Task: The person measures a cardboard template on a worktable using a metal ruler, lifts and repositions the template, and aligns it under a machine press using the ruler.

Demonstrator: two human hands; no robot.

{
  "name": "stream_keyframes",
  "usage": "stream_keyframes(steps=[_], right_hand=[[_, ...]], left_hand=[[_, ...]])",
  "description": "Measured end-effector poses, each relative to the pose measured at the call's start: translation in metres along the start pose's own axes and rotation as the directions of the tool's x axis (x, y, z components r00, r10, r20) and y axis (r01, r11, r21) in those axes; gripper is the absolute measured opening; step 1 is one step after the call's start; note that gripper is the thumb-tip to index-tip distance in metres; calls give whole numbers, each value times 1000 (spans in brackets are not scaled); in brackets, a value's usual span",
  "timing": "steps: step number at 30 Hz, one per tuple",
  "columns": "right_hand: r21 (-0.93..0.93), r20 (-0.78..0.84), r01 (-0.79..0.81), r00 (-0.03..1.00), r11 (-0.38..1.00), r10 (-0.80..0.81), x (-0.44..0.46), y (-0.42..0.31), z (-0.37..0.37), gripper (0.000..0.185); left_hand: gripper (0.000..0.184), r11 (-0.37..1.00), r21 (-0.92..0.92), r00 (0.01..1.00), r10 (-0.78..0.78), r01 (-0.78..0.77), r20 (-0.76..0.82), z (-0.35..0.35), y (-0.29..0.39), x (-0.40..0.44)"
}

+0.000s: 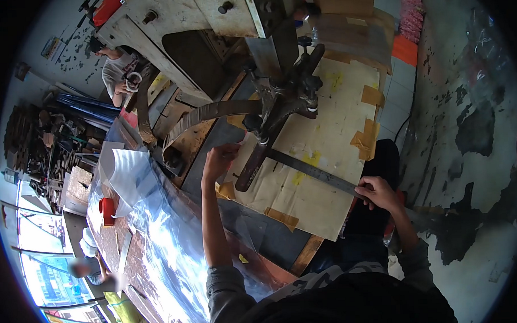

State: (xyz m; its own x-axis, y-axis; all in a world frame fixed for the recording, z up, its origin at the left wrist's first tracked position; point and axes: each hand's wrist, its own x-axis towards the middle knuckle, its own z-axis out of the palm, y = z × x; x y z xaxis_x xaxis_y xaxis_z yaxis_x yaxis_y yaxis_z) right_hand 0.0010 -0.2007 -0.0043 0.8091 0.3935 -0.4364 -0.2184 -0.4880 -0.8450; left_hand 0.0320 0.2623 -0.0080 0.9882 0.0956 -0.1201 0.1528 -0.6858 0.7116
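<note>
Under the metal frame of a large machine (207, 9) lies a cardboard-covered bed (322, 205) with brown tape at its edges. Over it stands a dark metal fixture (282, 106) with knobs and a long bar. My right hand (376, 192) is closed on the near end of a flat metal strip (316, 172), which runs to the fixture's bar. My left hand (221, 160) is left of the bar, fingers pinched together at a small pale piece that I cannot make out.
Clear plastic sheeting (165, 250) and a red tape roll (106, 211) lie on the table at left. One person (119, 72) is at the upper left, another (97, 269) at the lower left. A peeling wall (469, 154) stands at right.
</note>
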Motion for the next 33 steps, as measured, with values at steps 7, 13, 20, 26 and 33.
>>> stream_keyframes(steps=[7, 13, 20, 26, 33], right_hand=[[152, 50, -32, 998, 988, 25, 0, 15, 14, 16], [203, 7, 12, 1000, 979, -14, -11, 15, 25, 14], [160, -56, 83, 996, 984, -75, -11, 23, 36, 14], [112, -97, 95, 992, 989, -85, -13, 21, 38, 15], [-61, -175, 77, 981, 995, -87, -22, 23, 36, 21]], left_hand=[[30, 992, 10, 989, 126, -126, -79, 6, -3, -3], [27, 988, 99, 989, 122, -114, -83, 7, 3, -2], [25, 990, 64, 982, 130, -122, -138, 9, 6, -2], [24, 986, 120, 977, 137, -118, -164, 14, 7, -3], [27, 979, 124, 978, 178, -164, -106, 16, 1, -3]])
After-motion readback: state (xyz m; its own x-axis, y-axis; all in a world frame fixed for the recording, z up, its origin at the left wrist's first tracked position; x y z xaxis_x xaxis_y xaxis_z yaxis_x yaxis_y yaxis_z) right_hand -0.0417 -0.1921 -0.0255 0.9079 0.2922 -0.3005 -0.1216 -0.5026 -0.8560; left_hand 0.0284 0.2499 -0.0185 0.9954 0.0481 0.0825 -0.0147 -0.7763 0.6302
